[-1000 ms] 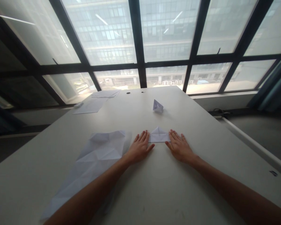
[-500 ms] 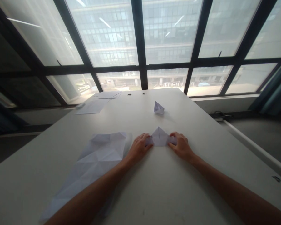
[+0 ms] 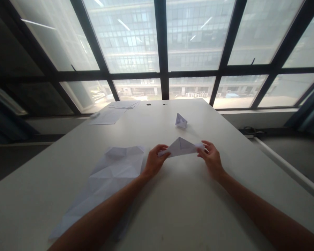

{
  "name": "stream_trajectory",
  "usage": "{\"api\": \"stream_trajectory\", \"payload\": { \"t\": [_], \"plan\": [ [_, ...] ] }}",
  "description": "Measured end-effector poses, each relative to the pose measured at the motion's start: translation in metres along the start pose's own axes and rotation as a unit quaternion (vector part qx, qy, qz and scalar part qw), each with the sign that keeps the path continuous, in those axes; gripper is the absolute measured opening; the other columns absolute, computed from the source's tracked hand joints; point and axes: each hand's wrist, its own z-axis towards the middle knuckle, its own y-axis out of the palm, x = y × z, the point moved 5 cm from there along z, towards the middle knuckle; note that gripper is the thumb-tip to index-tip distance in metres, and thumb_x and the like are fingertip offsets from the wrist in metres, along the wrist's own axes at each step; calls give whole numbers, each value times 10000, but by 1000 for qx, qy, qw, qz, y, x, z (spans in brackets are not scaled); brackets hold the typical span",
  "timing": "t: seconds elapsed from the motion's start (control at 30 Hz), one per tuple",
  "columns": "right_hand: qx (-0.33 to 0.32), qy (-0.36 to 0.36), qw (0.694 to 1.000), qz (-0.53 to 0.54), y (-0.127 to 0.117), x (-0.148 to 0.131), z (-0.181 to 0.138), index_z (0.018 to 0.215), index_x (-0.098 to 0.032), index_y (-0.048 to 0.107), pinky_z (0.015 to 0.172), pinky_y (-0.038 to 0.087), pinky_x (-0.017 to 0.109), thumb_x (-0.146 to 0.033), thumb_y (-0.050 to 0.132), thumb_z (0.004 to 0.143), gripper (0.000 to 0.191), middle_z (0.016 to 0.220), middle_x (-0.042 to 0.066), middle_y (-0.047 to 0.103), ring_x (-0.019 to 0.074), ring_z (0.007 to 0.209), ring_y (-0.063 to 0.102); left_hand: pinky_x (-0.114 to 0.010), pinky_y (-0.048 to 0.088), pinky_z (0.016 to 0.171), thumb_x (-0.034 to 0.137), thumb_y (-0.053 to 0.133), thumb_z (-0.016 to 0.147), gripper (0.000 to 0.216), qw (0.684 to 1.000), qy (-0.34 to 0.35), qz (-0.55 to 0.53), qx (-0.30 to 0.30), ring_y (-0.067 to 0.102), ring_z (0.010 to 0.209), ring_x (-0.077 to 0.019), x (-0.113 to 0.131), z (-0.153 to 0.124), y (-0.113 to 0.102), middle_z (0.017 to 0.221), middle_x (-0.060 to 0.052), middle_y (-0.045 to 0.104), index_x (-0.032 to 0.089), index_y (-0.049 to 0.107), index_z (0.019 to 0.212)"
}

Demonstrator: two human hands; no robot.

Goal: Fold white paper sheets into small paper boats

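A folded white paper [image 3: 181,146], with a triangular peak in its middle and a narrow end on each side, is held between my two hands. My left hand [image 3: 156,158] pinches its left end between thumb and fingers. The right end is gripped by my right hand [image 3: 210,157], fingers behind and thumb in front. The paper appears lifted a little off the table and tilts slightly, right end higher. Beyond it stands a small folded paper boat [image 3: 181,120]. A large creased paper sheet [image 3: 108,177] lies beside my left forearm, which covers part of it.
The white table [image 3: 178,209] reaches to a wall of dark-framed windows [image 3: 164,45]. Flat paper sheets [image 3: 107,116] lie at its far left. Two small round holes sit near the far edge. A white rail [image 3: 285,164] runs past the table's right side.
Both hands have raised the folded paper, and its side ends are now drawn outward, making it wider. My right hand moved right and up. The view has shifted slightly.
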Motion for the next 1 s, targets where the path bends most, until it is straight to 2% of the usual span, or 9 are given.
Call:
{"api": "stream_trajectory", "payload": {
  "t": [0.1, 0.23, 0.33, 0.4, 0.47, 0.57, 0.73, 0.83, 1.0],
  "plan": [
    [-61, 106, 983, 135, 12, 8, -7, 1206, -271, 578, 694, 577, 315, -506, 743, 759, 531, 1149, 63, 667, 179, 837, 681, -269, 535, 660, 391, 718, 778, 344, 997, -32, -69, 17, 668, 812, -181, 0, -1, 1, 954, -48, 701, 182, 645, 1042],
    [-185, 190, 946, 184, 48, 8, -35, 1052, -228, 685, 625, 555, 267, -405, 799, 733, 382, 1090, 63, 704, 171, 797, 684, -273, 532, 708, 389, 748, 768, 317, 994, -15, -102, -33, 660, 843, -183, 10, -8, 13, 938, -51, 700, 173, 654, 981],
    [-173, 211, 937, 219, 64, 8, -48, 886, -193, 726, 600, 541, 241, -340, 849, 674, 285, 833, 22, 712, 137, 681, 645, -277, 523, 750, 370, 774, 755, 273, 992, -3, -94, -79, 653, 861, -186, 16, -14, 22, 909, -43, 700, 166, 673, 906],
    [-145, 221, 932, 247, 68, 9, -50, 844, -186, 728, 615, 547, 233, -323, 866, 653, 273, 772, 5, 706, 116, 639, 625, -265, 514, 726, 359, 776, 765, 263, 992, -7, -93, -89, 647, 818, -171, 16, -17, 25, 879, -31, 695, 168, 674, 914],
    [-107, 226, 932, 262, 65, 10, -49, 827, -181, 722, 646, 564, 244, -322, 885, 630, 292, 780, 5, 716, 115, 638, 634, -249, 507, 690, 349, 764, 789, 269, 991, -10, -103, -86, 641, 784, -156, 14, -18, 26, 862, -24, 686, 177, 663, 969],
    [-66, 220, 932, 281, 59, 10, -45, 845, -190, 713, 744, 592, 293, -320, 902, 608, 330, 855, 12, 738, 144, 719, 675, -241, 518, 693, 347, 736, 827, 231, 991, 11, -119, -64, 647, 858, -160, 12, -16, 24, 989, -49, 671, 189, 654, 974],
    [-81, 206, 929, 296, 62, 6, -46, 908, -187, 708, 895, 577, 376, -356, 876, 656, 346, 967, 45, 752, 199, 859, 711, -253, 550, 720, 326, 737, 830, 174, 990, 42, -121, -53, 637, 930, -168, 8, -12, 23, 1108, -70, 624, 183, 683, 913],
    [-86, 206, 932, 285, 63, 7, -48, 947, -180, 699, 830, 592, 362, -388, 861, 676, 378, 952, 55, 754, 203, 819, 723, -269, 566, 677, 321, 739, 826, 191, 988, 13, -147, -53, 643, 827, -149, 4, -11, 22, 1100, -70, 626, 173, 691, 937],
    [-28, 198, 940, 275, 56, 11, -46, 935, -185, 684, 595, 572, 262, -385, 874, 654, 394, 822, 21, 738, 152, 662, 691, -274, 569, 662, 341, 739, 821, 199, 989, -18, -141, -43, 629, 766, -130, 5, -10, 18, 1112, -77, 609, 150, 734, 875]
  ]
}}
